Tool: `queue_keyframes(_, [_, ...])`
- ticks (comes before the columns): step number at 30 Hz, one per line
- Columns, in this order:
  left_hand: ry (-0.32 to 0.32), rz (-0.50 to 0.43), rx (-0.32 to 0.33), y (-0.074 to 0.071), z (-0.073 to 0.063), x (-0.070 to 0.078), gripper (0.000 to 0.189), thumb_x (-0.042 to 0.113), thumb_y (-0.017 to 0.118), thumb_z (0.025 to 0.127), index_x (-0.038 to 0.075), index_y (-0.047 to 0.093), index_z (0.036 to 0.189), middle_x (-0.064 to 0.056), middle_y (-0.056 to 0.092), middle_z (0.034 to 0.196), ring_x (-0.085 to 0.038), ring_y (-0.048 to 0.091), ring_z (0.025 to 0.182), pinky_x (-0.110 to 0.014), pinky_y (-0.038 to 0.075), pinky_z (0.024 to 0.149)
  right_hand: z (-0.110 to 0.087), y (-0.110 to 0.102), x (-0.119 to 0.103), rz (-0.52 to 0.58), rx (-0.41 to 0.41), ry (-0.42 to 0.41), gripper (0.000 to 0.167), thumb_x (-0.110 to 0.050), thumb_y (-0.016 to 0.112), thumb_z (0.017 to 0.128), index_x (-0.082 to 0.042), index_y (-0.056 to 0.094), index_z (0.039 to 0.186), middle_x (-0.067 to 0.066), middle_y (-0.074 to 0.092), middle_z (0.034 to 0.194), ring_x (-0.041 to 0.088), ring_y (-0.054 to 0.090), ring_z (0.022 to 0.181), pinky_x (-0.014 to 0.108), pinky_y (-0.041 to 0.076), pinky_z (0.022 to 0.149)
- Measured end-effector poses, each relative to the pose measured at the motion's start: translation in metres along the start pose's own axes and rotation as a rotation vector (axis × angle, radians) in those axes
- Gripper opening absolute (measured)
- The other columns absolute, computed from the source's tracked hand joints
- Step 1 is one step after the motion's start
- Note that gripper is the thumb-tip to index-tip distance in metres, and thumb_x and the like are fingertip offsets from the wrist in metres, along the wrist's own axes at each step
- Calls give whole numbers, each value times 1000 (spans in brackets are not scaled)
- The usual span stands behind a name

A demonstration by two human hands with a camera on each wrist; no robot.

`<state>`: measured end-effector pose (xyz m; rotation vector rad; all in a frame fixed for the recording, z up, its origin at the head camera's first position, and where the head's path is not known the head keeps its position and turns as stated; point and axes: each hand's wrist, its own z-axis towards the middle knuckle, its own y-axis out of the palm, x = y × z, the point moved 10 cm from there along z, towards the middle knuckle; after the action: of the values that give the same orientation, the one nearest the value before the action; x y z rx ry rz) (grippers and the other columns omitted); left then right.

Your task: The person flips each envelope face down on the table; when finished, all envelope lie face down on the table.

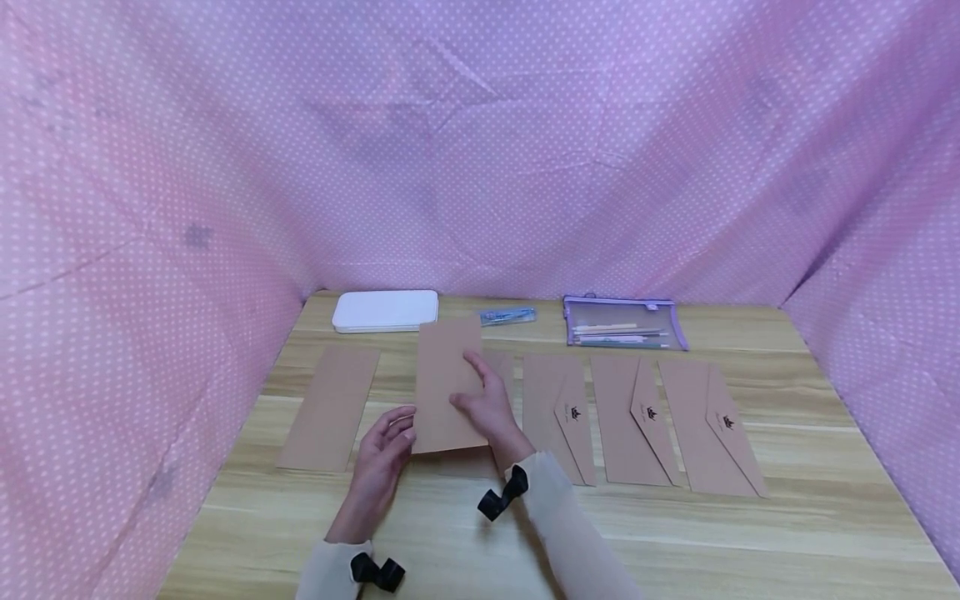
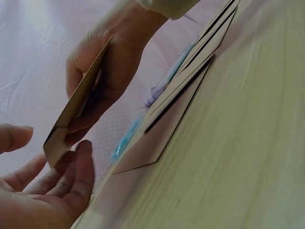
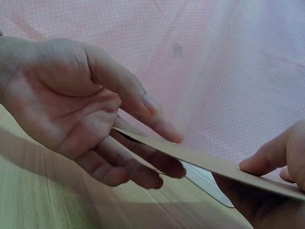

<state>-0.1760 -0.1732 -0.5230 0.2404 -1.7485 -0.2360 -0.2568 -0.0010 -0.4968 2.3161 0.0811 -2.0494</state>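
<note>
A plain brown kraft-paper envelope (image 1: 446, 400) is raised above the table, tilted. My right hand (image 1: 491, 408) pinches it by its right side, thumb on top and fingers beneath, as the right wrist view also shows. At the envelope's left edge is my left hand (image 1: 384, 454). In the right wrist view, the left fingers (image 3: 143, 160) lie loosely under that edge, and the thumb stands apart above it. Another envelope (image 1: 501, 367) lies on the table, partly hidden below the raised one. To the left, a brown envelope (image 1: 330, 408) lies plain side up.
Three envelopes with crown-printed flaps, the nearest one (image 1: 543, 400) first, lie in a row at the right. Along the table's back are a white flat case (image 1: 385, 311), a small blue packet (image 1: 508, 317) and a purple mesh pouch (image 1: 626, 321) with pens. Pink dotted cloth (image 1: 480, 183) surrounds the table.
</note>
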Motion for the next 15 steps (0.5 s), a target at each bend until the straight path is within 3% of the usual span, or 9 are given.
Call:
queue_keyframes(9, [25, -22, 25, 4, -1, 0, 37, -5, 63, 91, 0, 55, 127, 7, 71, 101, -6, 67, 85, -22, 58, 68, -2, 1, 0, 19, 0, 18, 76, 8, 69, 78, -11, 47, 149, 12, 39, 160, 32, 36, 148, 50, 28, 123])
queue_keyframes(15, [-22, -17, 75, -3, -2, -1, 39, -5, 64, 91, -1, 55, 128, 7, 73, 103, -7, 70, 89, -23, 58, 69, -6, 4, 3, 33, -37, 42, 75, 5, 68, 81, -12, 45, 150, 10, 37, 162, 31, 37, 147, 49, 30, 123])
